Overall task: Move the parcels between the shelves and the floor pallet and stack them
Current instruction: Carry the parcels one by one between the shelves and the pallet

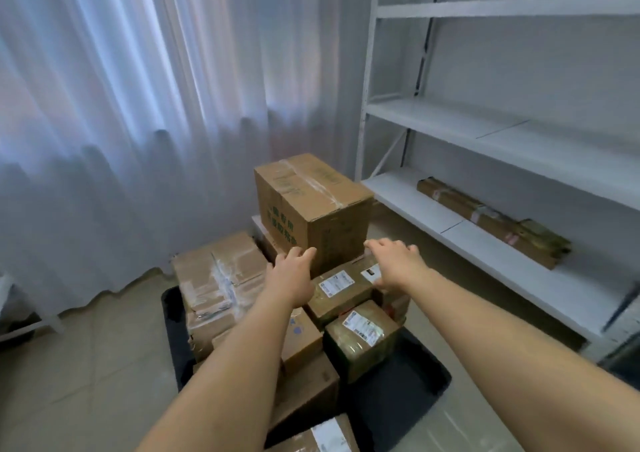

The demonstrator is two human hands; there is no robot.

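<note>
A dark floor pallet point(408, 396) carries several brown parcels. The tallest is a large cardboard box point(311, 209) with green print and clear tape, standing at the back of the stack. My left hand point(291, 275) reaches toward its lower left corner, fingers apart, holding nothing. My right hand point(394, 261) is spread at its lower right corner, over a taped parcel with white labels point(341, 292). A smaller labelled parcel point(360, 337) sits in front of that one. A long flat parcel point(491, 219) lies on the lowest shelf point(415, 202).
White metal shelving point(485, 129) fills the right side, its upper boards bare. A white curtain point(121, 122) hangs behind and to the left of the pallet. A taped wide box point(214, 278) lies on the pallet's left part. Tiled floor point(86, 365) spreads to the left.
</note>
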